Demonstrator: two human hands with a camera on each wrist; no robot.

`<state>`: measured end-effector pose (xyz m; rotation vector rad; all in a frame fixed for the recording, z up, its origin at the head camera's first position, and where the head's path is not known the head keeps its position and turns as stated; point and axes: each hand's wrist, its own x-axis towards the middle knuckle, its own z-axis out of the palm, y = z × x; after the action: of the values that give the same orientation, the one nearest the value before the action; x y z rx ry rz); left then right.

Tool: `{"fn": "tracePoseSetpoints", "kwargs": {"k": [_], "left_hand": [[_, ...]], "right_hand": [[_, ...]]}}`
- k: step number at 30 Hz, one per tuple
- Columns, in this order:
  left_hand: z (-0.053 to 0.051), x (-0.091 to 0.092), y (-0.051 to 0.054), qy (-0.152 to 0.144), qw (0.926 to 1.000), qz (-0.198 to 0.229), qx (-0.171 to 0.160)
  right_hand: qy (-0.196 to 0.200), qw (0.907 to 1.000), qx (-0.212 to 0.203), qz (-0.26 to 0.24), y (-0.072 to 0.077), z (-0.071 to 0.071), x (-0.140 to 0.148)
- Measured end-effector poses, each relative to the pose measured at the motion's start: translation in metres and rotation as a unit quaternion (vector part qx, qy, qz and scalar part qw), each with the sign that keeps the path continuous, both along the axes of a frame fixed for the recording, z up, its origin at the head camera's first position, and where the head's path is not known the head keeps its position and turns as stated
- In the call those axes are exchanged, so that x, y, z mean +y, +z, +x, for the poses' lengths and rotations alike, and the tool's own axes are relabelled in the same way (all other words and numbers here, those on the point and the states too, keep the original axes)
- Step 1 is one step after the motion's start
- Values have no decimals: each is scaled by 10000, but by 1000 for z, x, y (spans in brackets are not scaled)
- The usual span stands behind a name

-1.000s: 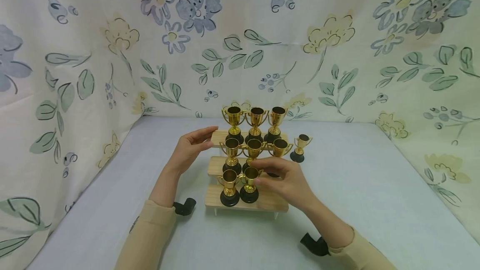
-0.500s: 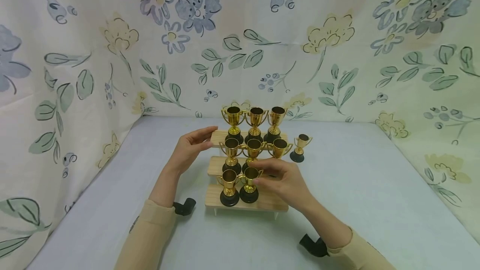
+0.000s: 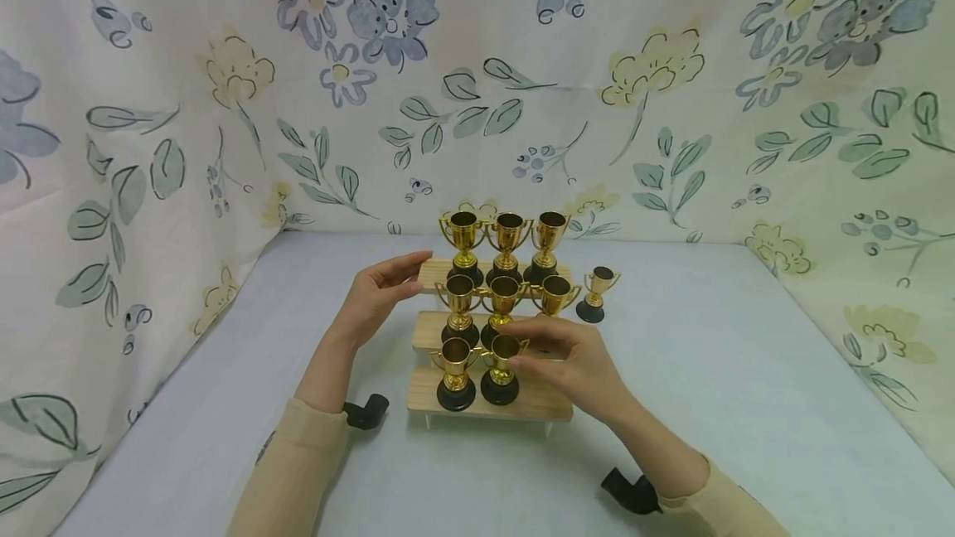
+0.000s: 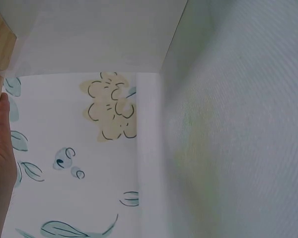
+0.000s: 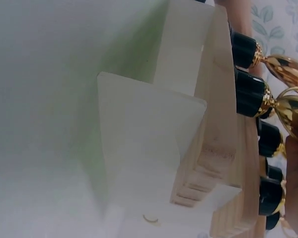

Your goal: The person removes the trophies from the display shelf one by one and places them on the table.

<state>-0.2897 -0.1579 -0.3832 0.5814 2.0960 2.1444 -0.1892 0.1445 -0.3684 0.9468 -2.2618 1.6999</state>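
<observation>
With thumb and fingers I'm gripping the top tier's end with my left hand (image 3: 376, 292), steadying the wooden stand (image 3: 429, 392); my right hand (image 3: 570, 355) is pinching the front trophy (image 3: 499, 370) on the bottom tier; beyond it, six trophies (image 3: 509, 232) are filling the upper tiers, and one neighbour (image 3: 456, 371) is standing to its left; the lone trophy (image 3: 594, 295), seemingly what's left, is waiting on the table (image 3: 731, 371) beyond my right hand; since the earlier frame, the front trophy is sitting slightly further right.
</observation>
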Motion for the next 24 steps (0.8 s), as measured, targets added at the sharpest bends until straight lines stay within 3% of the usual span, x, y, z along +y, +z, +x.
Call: {"fn": "tracePoseSetpoints", "kwargs": {"k": [7,24], "left_hand": [[0,0,0,-8,10000,-20,0],[0,0,0,-41,10000,-38,-15]], "right_hand": [[-78,9998,124,141,0,4,9],[-208,9996,-44,172,6,10,51]]}}
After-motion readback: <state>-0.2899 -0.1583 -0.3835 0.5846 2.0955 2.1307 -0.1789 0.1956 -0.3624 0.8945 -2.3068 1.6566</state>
